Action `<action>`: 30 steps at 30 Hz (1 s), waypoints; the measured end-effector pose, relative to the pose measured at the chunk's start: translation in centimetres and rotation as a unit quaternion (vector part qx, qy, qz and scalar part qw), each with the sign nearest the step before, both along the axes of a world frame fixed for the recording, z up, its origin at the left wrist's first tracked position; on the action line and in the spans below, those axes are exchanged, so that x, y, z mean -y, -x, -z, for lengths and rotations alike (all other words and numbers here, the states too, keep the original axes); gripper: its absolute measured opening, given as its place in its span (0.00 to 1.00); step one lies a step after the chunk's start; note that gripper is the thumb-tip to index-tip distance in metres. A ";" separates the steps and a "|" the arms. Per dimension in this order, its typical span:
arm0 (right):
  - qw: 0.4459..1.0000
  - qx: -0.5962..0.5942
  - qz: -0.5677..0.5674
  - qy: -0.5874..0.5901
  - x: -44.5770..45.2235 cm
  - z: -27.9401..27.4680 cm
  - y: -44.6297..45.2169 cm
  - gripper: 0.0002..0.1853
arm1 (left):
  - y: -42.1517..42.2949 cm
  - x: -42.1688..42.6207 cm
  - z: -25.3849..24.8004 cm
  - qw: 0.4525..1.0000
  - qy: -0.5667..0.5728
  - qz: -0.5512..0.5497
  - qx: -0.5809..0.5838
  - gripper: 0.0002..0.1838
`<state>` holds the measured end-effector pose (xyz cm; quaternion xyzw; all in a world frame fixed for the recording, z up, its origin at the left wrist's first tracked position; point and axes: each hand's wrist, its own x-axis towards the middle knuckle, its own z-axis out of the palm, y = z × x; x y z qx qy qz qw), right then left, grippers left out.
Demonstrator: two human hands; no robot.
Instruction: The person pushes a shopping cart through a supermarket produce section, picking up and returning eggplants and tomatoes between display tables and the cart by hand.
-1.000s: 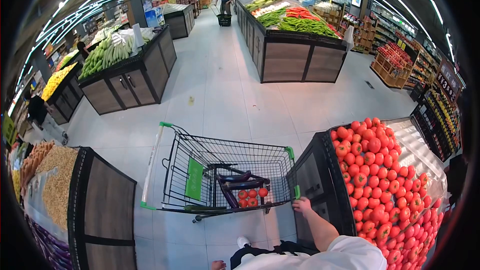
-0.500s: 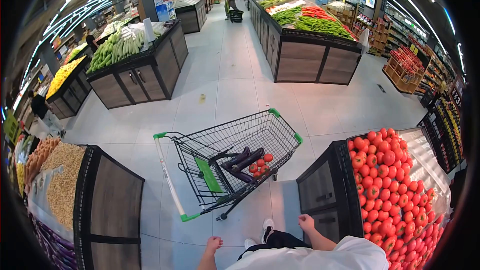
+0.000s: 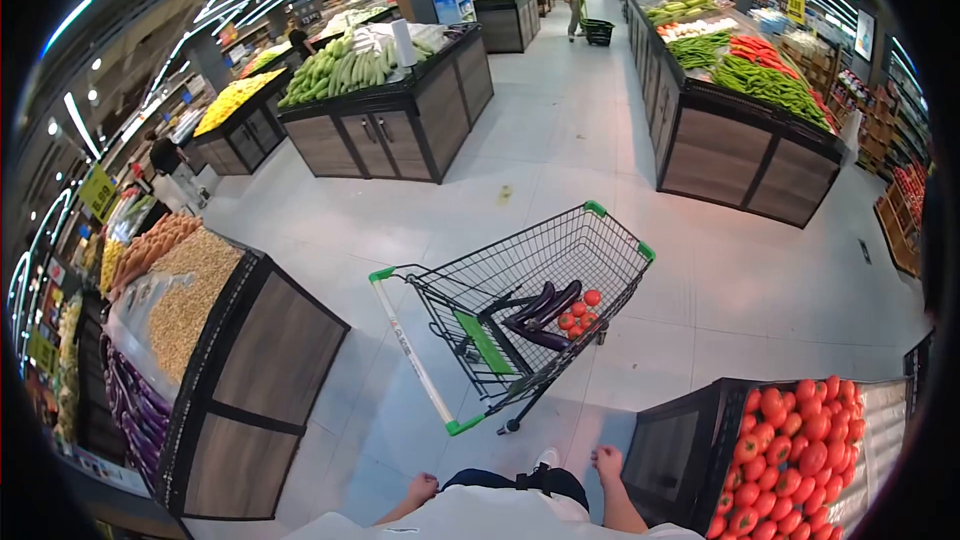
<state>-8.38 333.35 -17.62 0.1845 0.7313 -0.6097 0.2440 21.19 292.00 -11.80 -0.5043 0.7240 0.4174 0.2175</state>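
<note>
Curling fingers in loosely, left hand (image 3: 425, 487) and right hand (image 3: 607, 462) show nothing in grip. Shopping cart (image 3: 484, 342) stands ahead of both, untouched; its handle (image 3: 415, 360) is nearest left hand. Eggplants (image 3: 558, 305) and tomatoes (image 3: 588, 319) lie inside, ahead and between hands. Tomato stand (image 3: 672, 460) sits right of right hand; peanuts (image 3: 195, 315), far left of left hand.

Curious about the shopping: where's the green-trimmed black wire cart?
In the head view, the cart stands near centre on pale floor tiles, left of heaped round red tomatoes.
</note>
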 end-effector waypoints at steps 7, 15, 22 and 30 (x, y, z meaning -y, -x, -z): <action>0.944 -0.274 -0.172 0.067 16.9 -18.9 9.5 0.09 | 12.1 3.6 -6.1 0.955 0.076 -0.119 -0.259 0.12; 0.735 -0.496 -0.378 -0.266 26.6 -22.9 9.6 0.27 | 30.6 7.9 -17.7 0.848 0.308 0.207 -0.378 0.19; 0.736 -0.416 -0.387 -0.367 27.1 -21.4 18.0 0.16 | 43.0 18.1 -18.0 0.775 0.438 0.287 -0.353 0.24; 0.709 -0.316 -0.386 -0.498 29.2 -23.0 28.2 0.09 | 54.0 26.2 -14.6 0.808 0.294 0.464 -0.215 0.11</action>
